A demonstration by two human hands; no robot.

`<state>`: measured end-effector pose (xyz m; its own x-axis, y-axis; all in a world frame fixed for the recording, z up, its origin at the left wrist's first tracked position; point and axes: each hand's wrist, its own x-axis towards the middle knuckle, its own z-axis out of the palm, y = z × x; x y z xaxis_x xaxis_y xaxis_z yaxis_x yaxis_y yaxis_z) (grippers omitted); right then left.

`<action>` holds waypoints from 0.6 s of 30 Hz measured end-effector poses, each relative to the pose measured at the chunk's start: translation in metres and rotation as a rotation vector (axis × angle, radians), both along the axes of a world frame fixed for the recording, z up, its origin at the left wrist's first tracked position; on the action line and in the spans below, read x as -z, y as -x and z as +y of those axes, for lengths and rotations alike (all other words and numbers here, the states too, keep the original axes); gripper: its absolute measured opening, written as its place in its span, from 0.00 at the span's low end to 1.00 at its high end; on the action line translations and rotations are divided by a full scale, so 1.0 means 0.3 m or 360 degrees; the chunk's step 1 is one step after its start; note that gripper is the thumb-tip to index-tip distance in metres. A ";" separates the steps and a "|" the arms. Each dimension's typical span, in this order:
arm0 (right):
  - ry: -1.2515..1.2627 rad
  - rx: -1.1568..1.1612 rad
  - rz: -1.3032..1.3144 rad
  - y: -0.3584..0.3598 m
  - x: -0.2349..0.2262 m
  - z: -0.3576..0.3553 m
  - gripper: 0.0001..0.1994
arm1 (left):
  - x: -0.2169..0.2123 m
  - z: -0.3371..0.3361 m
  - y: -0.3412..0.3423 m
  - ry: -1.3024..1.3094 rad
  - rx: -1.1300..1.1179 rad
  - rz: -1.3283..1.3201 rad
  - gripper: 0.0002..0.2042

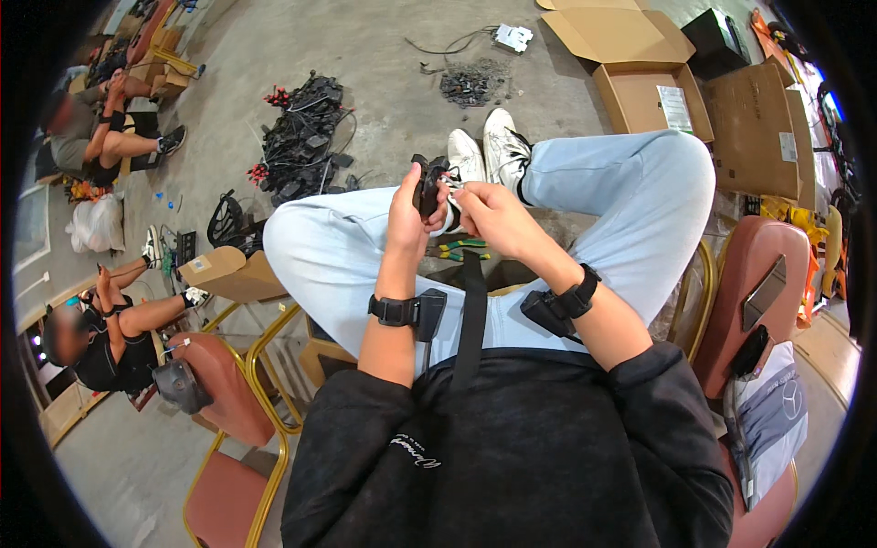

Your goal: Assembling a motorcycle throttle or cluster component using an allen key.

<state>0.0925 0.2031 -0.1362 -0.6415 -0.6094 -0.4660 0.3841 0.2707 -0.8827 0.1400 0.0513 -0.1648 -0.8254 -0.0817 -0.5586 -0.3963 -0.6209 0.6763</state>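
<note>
My left hand (408, 208) clamps the black connector (427, 185) upright over my lap, steadying it while my right hand (484, 215) pinches its pale end.

Two hands at centre, left hand (408, 215) and right hand (489, 217); two white shoes (487, 151) at twelve o'clock; two seated people (96, 333) at nine o'clock.
</note>
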 end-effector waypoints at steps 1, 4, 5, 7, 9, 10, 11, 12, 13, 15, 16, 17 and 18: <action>0.0052 0.0013 0.0031 -0.002 0.017 0.001 0.17 | 0.005 -0.002 0.004 -0.0067 -0.0002 0.0058 0.22; -0.0021 -0.0042 0.0293 -0.010 -0.022 0.000 0.16 | 0.002 -0.001 0.000 -0.0068 -0.0023 0.0015 0.22; -0.0038 -0.0138 0.0401 -0.005 -0.019 0.001 0.17 | 0.003 -0.004 -0.003 -0.0060 -0.0016 -0.0018 0.22; -0.0083 -0.0212 0.0497 -0.006 -0.020 -0.004 0.16 | -0.005 -0.003 -0.003 -0.0008 0.0020 -0.0029 0.21; -0.0097 -0.0274 0.0677 -0.009 -0.013 -0.004 0.14 | -0.001 -0.006 -0.003 -0.0005 0.0021 -0.0026 0.20; -0.0099 -0.0279 0.0671 -0.009 -0.011 -0.002 0.14 | 0.005 -0.006 -0.004 -0.0009 0.0017 -0.0033 0.20; -0.0238 -0.0327 0.0866 -0.007 -0.011 0.003 0.14 | 0.010 -0.007 -0.006 0.0036 0.0059 -0.0049 0.21; -0.0376 -0.0372 0.1063 -0.004 -0.011 0.007 0.14 | 0.008 -0.009 -0.002 0.0083 0.0105 -0.0064 0.21; -0.0487 -0.0394 0.1224 -0.004 -0.006 0.008 0.14 | 0.006 -0.003 0.004 0.0128 0.0090 -0.0099 0.21; -0.0537 -0.0413 0.1286 -0.001 0.003 0.010 0.14 | 0.005 0.001 0.007 0.0224 0.0113 -0.0114 0.20; -0.0589 -0.0428 0.1353 -0.001 0.006 0.010 0.14 | 0.006 0.002 0.007 0.0320 0.0139 -0.0123 0.20; -0.0587 -0.0431 0.1351 -0.003 0.007 0.006 0.14 | 0.011 0.002 0.004 0.0324 0.0117 -0.0118 0.20; -0.0381 -0.0280 0.0966 -0.006 0.007 -0.001 0.15 | 0.013 0.001 0.004 0.0322 0.0118 -0.0119 0.20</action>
<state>0.0943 0.2027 -0.1382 -0.7327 -0.6537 -0.1892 -0.2290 0.4986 -0.8360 0.1388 0.0515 -0.1687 -0.7904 -0.1391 -0.5966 -0.4892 -0.4428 0.7514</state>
